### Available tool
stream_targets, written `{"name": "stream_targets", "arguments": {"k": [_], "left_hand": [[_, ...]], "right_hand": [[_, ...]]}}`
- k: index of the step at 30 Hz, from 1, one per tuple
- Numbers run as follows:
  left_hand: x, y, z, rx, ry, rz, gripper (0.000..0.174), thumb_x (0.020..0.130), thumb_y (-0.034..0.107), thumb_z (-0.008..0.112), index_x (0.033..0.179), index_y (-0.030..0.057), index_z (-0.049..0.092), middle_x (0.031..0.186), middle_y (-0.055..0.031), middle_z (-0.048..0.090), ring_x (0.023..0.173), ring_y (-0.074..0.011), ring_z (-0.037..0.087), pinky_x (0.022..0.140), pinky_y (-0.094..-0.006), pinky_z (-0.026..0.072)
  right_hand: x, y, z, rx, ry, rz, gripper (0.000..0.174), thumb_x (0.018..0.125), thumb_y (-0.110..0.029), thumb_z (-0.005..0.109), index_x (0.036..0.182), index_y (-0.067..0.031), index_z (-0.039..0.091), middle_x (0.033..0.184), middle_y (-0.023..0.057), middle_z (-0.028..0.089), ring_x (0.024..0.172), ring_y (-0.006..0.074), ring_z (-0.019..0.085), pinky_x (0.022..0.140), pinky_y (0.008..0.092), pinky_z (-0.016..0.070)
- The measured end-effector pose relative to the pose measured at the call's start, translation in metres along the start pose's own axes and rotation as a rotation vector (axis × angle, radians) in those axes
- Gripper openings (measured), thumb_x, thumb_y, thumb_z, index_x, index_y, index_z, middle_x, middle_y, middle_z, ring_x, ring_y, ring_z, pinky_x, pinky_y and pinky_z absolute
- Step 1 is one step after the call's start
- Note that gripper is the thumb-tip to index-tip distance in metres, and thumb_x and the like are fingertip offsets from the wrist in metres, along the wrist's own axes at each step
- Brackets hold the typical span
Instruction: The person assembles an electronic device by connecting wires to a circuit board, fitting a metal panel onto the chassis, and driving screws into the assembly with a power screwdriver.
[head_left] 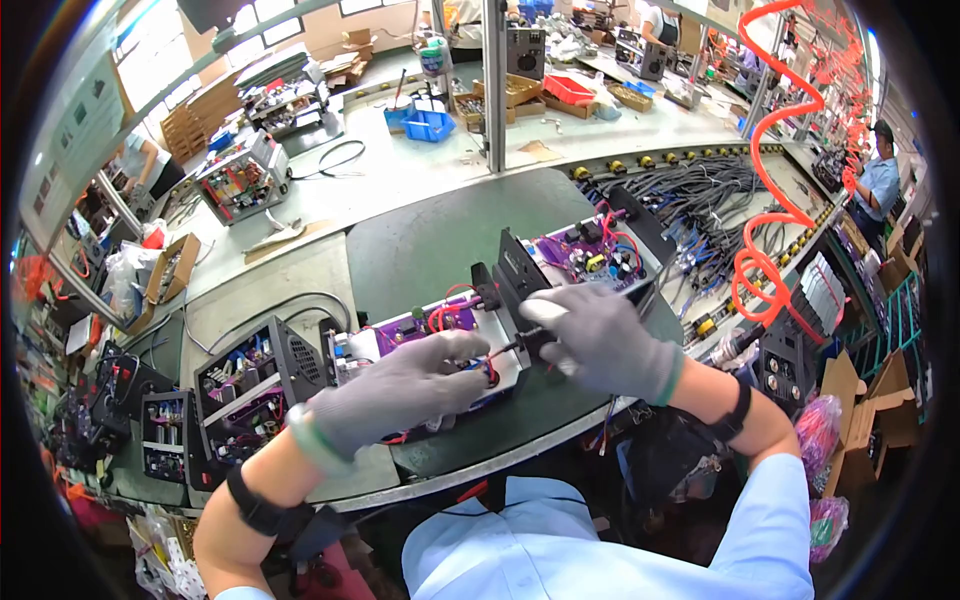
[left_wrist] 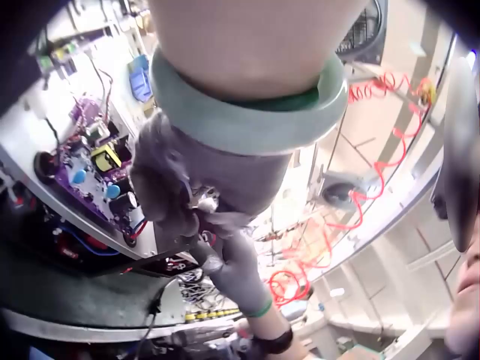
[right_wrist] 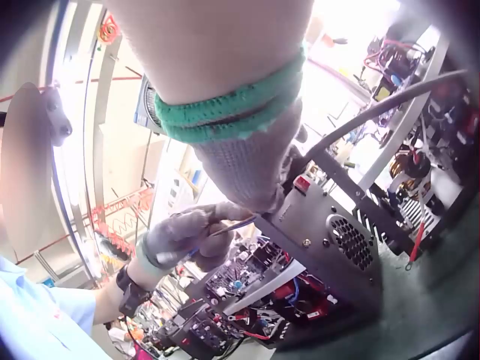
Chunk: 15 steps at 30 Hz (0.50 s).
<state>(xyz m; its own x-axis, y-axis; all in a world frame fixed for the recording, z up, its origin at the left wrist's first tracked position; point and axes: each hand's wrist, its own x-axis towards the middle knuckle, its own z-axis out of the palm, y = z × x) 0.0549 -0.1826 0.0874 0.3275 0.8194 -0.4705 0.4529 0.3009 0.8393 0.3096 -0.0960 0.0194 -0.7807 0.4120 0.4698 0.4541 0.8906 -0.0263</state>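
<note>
A black panel [head_left: 520, 268] stands upright at the end of an opened chassis with a purple circuit board [head_left: 400, 332]. My gloved left hand [head_left: 405, 385] is over that chassis; in the right wrist view the left hand [right_wrist: 184, 238] pinches thin wires [right_wrist: 234, 226]. At the panel's outer side, my gloved right hand [head_left: 605, 342] has its fingers curled round a black cable [head_left: 528, 340] where it meets the panel. The cable [right_wrist: 390, 101] and the vented panel [right_wrist: 311, 221] show beside the right hand [right_wrist: 247, 169] in the right wrist view; its fingertips are mostly hidden.
A second open unit [head_left: 590, 250] stands behind the right hand. Black-cased units [head_left: 262, 385] are at the left of the bench. A bundle of grey cables [head_left: 690, 195] lies at the right, below a coiled red hose [head_left: 755, 270]. Blue bins [head_left: 428, 126] stand farther back.
</note>
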Motion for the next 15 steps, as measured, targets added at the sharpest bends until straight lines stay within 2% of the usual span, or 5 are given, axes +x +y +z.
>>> {"name": "stream_targets", "arguments": {"k": [4,7,11,13,15], "left_hand": [[-0.011,-0.017,-0.004,-0.853,0.136,0.189,0.039,0.101,0.022,0.057,0.134,0.0021,0.057,0.099,-0.0048,0.069,0.076,-0.0148,0.068,0.065,-0.027,0.0554],[0.026,-0.031,-0.001,-0.371,0.485,0.398,0.022,0.1,0.011,0.058,0.118,0.0041,0.068,0.103,-0.005,0.068,0.078,-0.0097,0.063,0.063,-0.023,0.0507],[0.055,-0.029,0.0,0.158,0.774,0.753,0.015,0.097,0.007,0.062,0.108,-0.0016,0.069,0.083,-0.0044,0.065,0.072,-0.0099,0.058,0.065,-0.0259,0.049],[0.058,-0.021,-0.001,0.226,0.808,0.806,0.012,0.097,0.005,0.062,0.105,-0.0015,0.069,0.074,-0.0035,0.063,0.069,-0.0088,0.056,0.065,-0.0266,0.0491],[0.066,-0.025,-0.004,-0.078,0.622,0.614,0.01,0.097,0.006,0.063,0.101,-0.001,0.069,0.079,-0.0049,0.067,0.072,-0.0089,0.059,0.067,-0.0278,0.0504]], "right_hand": [[0.009,0.008,-0.01,0.159,0.153,0.066,0.034,0.078,-0.015,0.073,0.111,-0.0073,0.066,0.103,0.0146,0.068,0.092,0.0322,0.067,0.084,0.0421,0.0522],[0.041,0.005,-0.001,0.229,0.278,0.035,0.031,0.077,-0.009,0.071,0.108,-0.009,0.068,0.085,0.0091,0.066,0.079,0.0291,0.067,0.071,0.0405,0.0515],[0.075,-0.008,-0.011,0.322,0.307,0.079,0.038,0.079,-0.008,0.071,0.116,-0.006,0.066,0.104,0.0127,0.07,0.09,0.0349,0.067,0.083,0.0438,0.0527],[0.089,-0.013,-0.014,0.16,0.454,-0.039,0.042,0.075,-0.008,0.068,0.117,-0.0055,0.065,0.107,0.0115,0.068,0.095,0.0306,0.067,0.086,0.0438,0.0511],[0.087,-0.009,-0.002,0.106,0.378,-0.095,0.048,0.073,-0.008,0.068,0.121,-0.0039,0.064,0.117,0.0115,0.067,0.104,0.0301,0.067,0.091,0.0455,0.0492]]}}
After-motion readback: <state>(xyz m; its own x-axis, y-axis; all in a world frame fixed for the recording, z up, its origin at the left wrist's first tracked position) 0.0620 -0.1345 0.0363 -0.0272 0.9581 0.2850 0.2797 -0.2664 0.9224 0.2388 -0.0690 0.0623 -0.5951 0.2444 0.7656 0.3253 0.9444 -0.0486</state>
